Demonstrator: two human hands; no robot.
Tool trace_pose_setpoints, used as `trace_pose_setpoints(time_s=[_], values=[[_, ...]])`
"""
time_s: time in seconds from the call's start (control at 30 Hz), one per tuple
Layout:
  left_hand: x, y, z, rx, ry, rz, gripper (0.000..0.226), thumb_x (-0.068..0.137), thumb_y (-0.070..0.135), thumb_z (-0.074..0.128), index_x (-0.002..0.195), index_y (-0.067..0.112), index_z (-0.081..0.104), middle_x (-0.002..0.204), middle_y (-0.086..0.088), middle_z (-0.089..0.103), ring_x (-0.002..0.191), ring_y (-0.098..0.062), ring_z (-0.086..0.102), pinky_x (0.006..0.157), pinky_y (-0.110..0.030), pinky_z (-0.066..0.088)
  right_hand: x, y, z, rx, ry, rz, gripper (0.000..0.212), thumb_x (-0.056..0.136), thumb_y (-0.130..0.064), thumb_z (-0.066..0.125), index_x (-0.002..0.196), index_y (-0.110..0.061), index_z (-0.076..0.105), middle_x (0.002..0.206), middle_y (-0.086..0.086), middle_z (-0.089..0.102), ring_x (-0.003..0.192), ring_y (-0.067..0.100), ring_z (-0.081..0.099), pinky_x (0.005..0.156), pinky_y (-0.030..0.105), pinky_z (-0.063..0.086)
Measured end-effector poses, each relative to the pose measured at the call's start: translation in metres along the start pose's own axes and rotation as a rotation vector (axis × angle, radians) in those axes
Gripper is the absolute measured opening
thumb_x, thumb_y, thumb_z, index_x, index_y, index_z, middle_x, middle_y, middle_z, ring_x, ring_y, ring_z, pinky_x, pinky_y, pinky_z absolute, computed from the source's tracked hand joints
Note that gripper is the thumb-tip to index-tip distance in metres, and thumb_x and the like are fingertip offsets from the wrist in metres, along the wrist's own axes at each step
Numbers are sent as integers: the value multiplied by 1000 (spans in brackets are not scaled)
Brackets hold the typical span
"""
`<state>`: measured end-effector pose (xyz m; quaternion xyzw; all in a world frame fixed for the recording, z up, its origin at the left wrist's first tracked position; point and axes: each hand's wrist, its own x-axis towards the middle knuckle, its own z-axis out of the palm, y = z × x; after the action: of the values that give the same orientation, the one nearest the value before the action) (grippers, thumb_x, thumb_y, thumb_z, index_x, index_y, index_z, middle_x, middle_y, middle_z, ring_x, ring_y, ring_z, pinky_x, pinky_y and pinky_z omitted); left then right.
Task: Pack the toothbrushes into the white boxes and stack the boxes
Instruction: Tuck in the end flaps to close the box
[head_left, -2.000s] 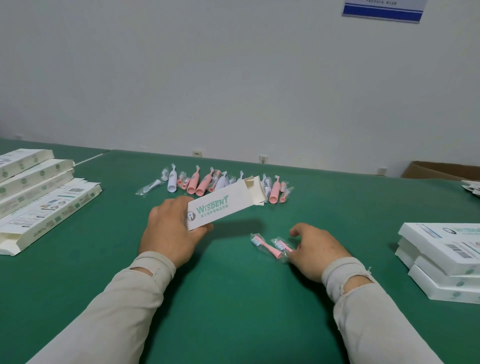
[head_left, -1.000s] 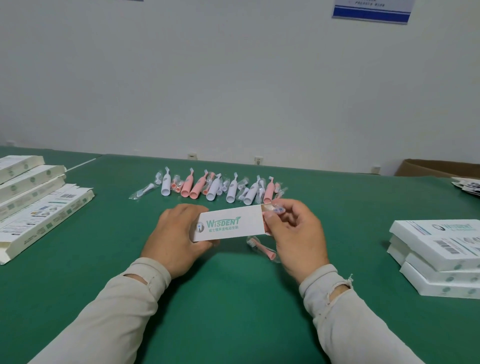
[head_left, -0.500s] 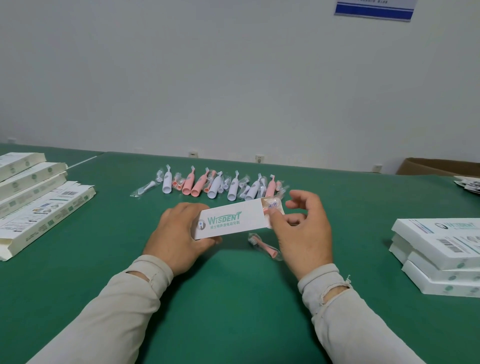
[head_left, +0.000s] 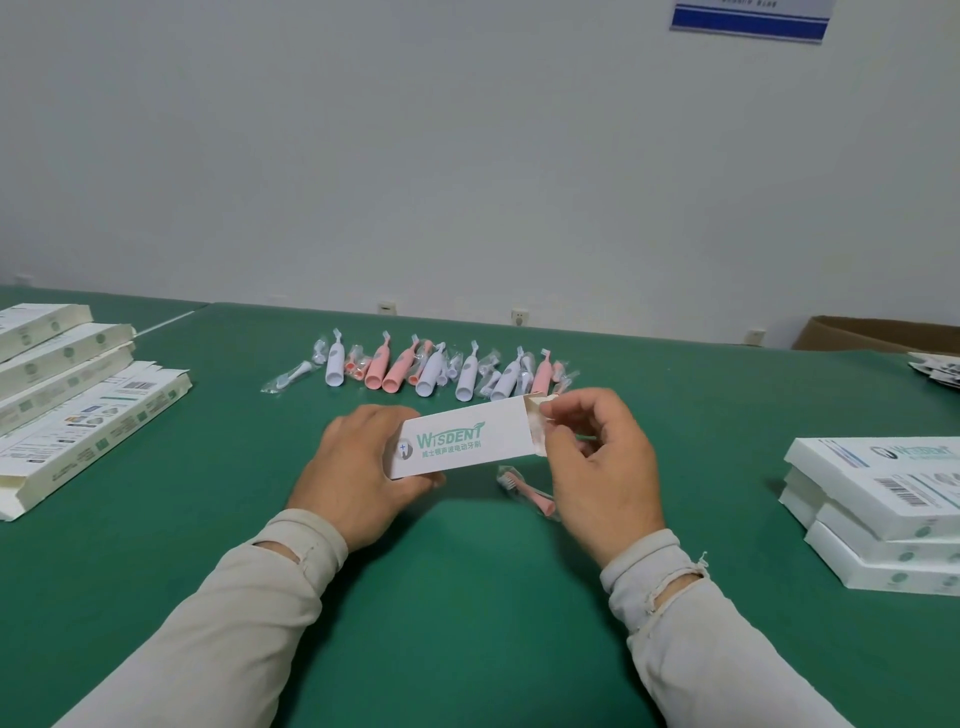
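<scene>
- 2 hands on 1 white box (head_left: 465, 440): left hand (head_left: 358, 478) grips its printed end.
- Right hand (head_left: 602, 467) pinches the open end flap.
- 1 wrapped pink brush head (head_left: 527, 491) lies on the table (head_left: 467, 597) below.

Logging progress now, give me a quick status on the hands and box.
Left hand holds white box aloft. Right hand pinches its open end flap. One wrapped pink brush head on the table beneath. Nothing blocking.
</scene>
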<state>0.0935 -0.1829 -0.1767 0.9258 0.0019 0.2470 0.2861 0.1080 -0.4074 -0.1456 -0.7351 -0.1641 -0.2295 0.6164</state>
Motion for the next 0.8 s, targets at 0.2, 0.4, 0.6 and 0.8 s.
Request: trace_pose_setpoints(time_s=[0.2, 0.4, 0.6, 0.8], values=[[2, -3, -1, 22, 19, -29, 55, 73, 47, 80, 121, 37, 56, 120, 13, 53, 115, -17, 42, 92, -33, 36, -3, 3, -2, -7, -331, 96, 21, 79, -29, 43, 92, -43, 50, 109, -18, 71, 100, 0, 64, 83, 42, 57], [4, -6, -6, 89, 162, -117, 46, 76, 46, 78, 116, 34, 59, 116, 5, 58, 113, -25, 46, 89, -37, 38, 12, 15, -15, -112, 148, 61, 15, 87, -22, 59, 85, -37, 56, 78, -20, 66, 60, -2, 55, 59, 14, 43], [8, -10, -7, 130, 168, -145, 41, 77, 47, 75, 111, 33, 58, 109, 3, 60, 110, -28, 49, 87, -35, 36, 8, 31, -8, -734, -414, 191, 10, 91, -38, 63, 101, -37, 62, 94, -16, 66, 89, 13, 63, 86, 32, 52], [7, -9, -6, 128, 154, -135, 44, 77, 49, 75, 115, 36, 56, 112, 6, 58, 112, -25, 47, 87, -34, 35, 11, 17, -9, -857, -433, 170, 32, 95, -30, 55, 126, -34, 49, 93, -5, 64, 84, 23, 62, 76, 35, 51]])
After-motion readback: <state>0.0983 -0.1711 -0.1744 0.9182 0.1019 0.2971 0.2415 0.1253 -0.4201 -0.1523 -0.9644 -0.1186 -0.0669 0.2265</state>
